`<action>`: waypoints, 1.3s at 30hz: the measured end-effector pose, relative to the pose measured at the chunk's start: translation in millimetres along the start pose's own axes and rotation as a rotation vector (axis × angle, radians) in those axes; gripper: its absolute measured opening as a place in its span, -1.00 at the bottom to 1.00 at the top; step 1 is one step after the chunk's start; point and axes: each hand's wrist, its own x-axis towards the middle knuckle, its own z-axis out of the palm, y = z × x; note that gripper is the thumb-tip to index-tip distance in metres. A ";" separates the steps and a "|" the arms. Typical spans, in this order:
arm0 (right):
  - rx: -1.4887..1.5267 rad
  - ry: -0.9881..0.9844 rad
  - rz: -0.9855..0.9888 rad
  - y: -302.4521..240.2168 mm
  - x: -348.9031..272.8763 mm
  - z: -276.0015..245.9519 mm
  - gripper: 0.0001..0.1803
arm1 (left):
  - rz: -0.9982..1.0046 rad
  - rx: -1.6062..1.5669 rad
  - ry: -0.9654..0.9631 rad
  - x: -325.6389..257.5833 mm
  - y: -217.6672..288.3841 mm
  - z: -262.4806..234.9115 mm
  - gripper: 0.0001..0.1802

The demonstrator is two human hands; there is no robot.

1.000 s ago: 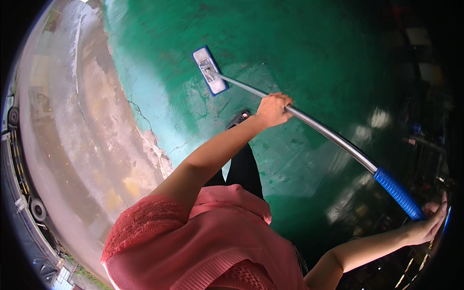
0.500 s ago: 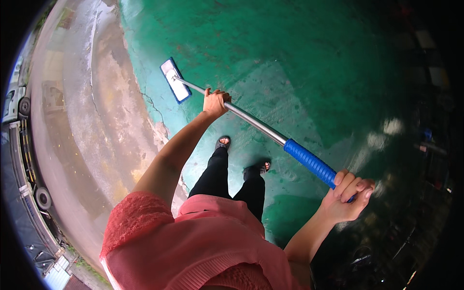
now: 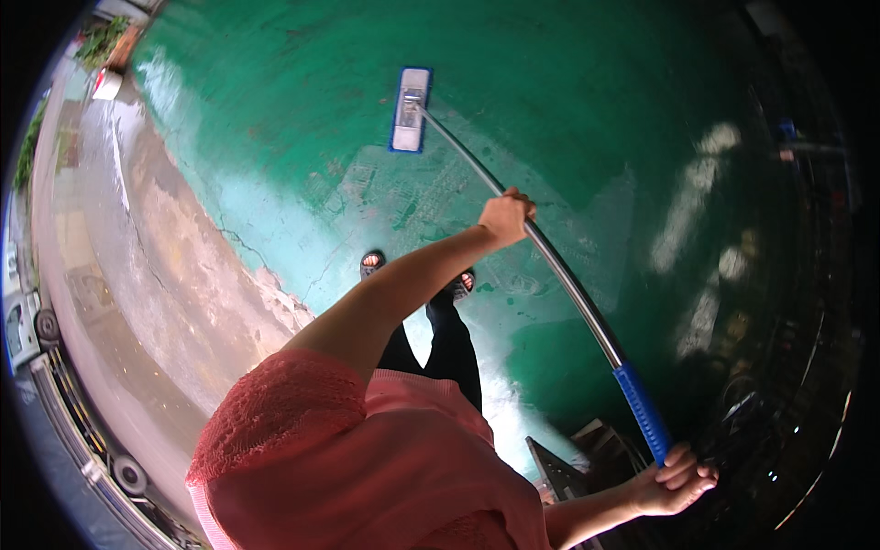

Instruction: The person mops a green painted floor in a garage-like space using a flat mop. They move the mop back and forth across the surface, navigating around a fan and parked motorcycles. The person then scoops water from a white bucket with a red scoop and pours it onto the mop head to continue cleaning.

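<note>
Pushed farther out since before, mop point(image 3: 410, 108) head now lies far on the wet green floor point(image 3: 568, 101). Left hand point(image 3: 506, 216) clenched mid-pole, right hand point(image 3: 674, 478) grasping the blue grip end. Bare concrete strip point(image 3: 137, 275) left; dark clutter near right.

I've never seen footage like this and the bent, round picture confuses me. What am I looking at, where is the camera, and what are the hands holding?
The camera sits on a person's head and looks down; its fisheye lens bends straight lines. You see their pink top, legs and sandalled feet. The left hand grips the metal pole midway; the right hand holds the end by the blue grip. The flat mop head rests on a wet green floor, beside bare concrete.
</note>
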 end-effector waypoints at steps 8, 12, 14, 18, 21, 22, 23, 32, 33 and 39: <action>-0.572 0.408 -0.376 -71.3 10.7 -35.7 -0.69 | 0.270 -0.363 -0.359 24.8 214.0 147.9 -0.92; -0.626 0.282 -0.352 -74.5 8.3 -58.2 -0.70 | 0.427 -0.226 -0.536 22.9 247.3 163.2 -0.88; -0.557 0.444 -0.397 -78.5 3.8 -57.6 -0.71 | 0.540 -0.254 -0.552 12.8 246.6 165.7 -0.89; -0.510 1.078 -0.476 -90.7 -6.5 -52.5 -0.76 | 0.570 -0.265 -0.645 -12.5 216.4 121.3 -0.91; -0.265 0.632 -0.269 -103.4 -45.6 -96.3 -0.80 | 0.518 -0.269 -0.495 -31.1 158.0 75.8 -0.92; -0.139 0.410 -0.181 -96.1 -54.4 -88.9 -0.80 | 0.509 -0.224 -0.461 -34.9 133.5 64.7 -0.92; -0.066 0.371 -0.131 -82.6 -65.7 -81.0 -0.82 | 0.476 -0.182 -0.419 -35.6 109.7 52.7 -0.93; 0.081 -0.082 0.022 31.4 -109.4 74.0 -0.74 | 0.156 0.111 -0.144 -32.3 -112.0 -53.5 -0.93; 0.085 -0.092 0.027 27.1 -110.7 77.3 -0.74 | 0.147 0.092 -0.090 -41.5 -116.5 -59.8 -0.93; 0.224 -0.224 0.080 -5.4 -94.7 87.8 -0.76 | -0.013 0.064 0.029 -117.8 -115.6 -107.7 -0.92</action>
